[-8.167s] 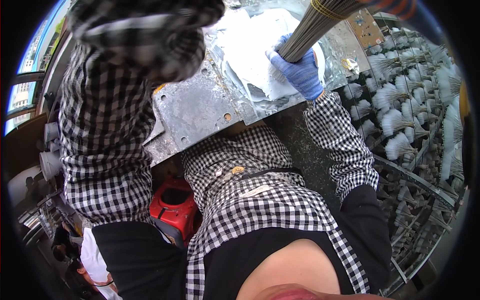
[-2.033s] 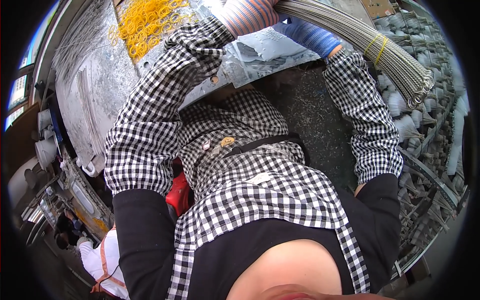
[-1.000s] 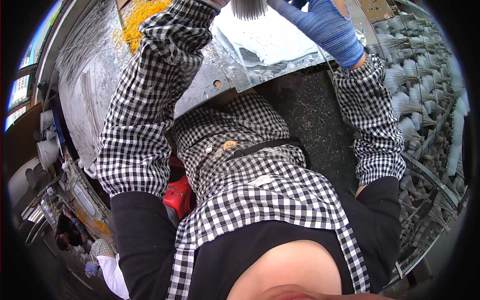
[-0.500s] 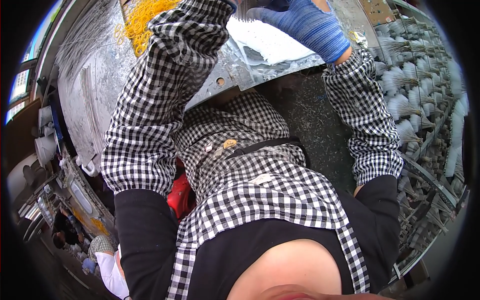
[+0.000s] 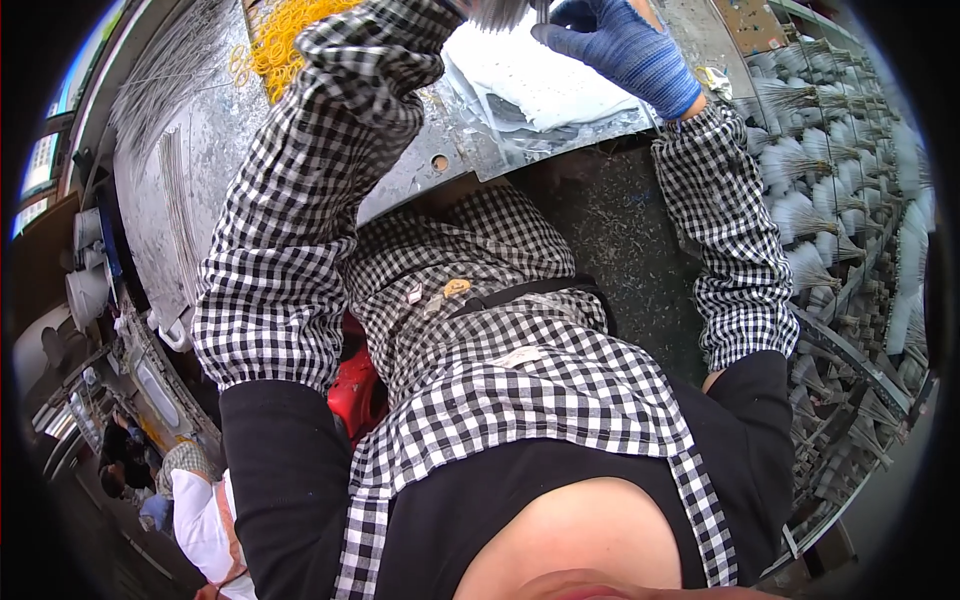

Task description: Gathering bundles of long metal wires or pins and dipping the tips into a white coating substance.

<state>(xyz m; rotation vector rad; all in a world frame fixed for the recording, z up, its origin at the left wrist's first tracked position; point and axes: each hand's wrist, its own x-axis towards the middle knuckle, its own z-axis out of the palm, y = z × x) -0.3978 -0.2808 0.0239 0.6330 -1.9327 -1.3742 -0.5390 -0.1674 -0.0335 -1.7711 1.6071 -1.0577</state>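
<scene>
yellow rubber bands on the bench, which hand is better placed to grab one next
Probably the left. The yellow rubber bands lie at the upper left of the metal bench, just beside the left sleeve. The gloved right hand is across on the far side, by the bundle of thin rods.

A white, crumpled plastic bag (image 5: 545, 80) lies flat near the front edge of the grey metal desk (image 5: 200, 150). No labels, signs or screens are visible.

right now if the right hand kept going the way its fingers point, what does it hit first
Probably the grey bristle bundle just left of the right hand, whose gloved fingertips almost meet it; depth there is unclear.
</scene>
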